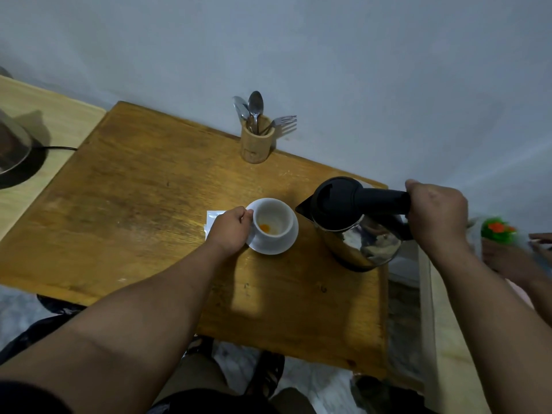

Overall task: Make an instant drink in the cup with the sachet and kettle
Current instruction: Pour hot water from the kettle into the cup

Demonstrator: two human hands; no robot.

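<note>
Powder is already in the cup (pixel 274 220): an orange heap lies at its bottom, so by my reading the sachet step is done, while the pouring and stirring are left. The left hand (pixel 230 231) pinches the cup's left side, fingers curled at the rim, steadying it on its white saucer (pixel 270 248); just behind that hand, partly hidden by it, lies the flat white sachet (pixel 214 216), whose torn or whole state I cannot tell. To the right of the cup, near but apart from it, the steel kettle (pixel 358 225) hangs tilted with its spout aimed at the cup, and no water shows leaving it yet. The right hand (pixel 436 212) is wrapped tight round the kettle's black handle, thumb on top. Well beyond both hands, against the wall, a wooden holder (pixel 257 143) keeps spoons and a fork, handy for stirring later. The wooden surface (pixel 134 204) is worn and scuffed, pushed up to a plain pale grey wall (pixel 328 55). Far left of the left hand stands a paler counter with a dark appliance and its cord; to the right of the right hand sits something green and orange, too blurred to name.
</note>
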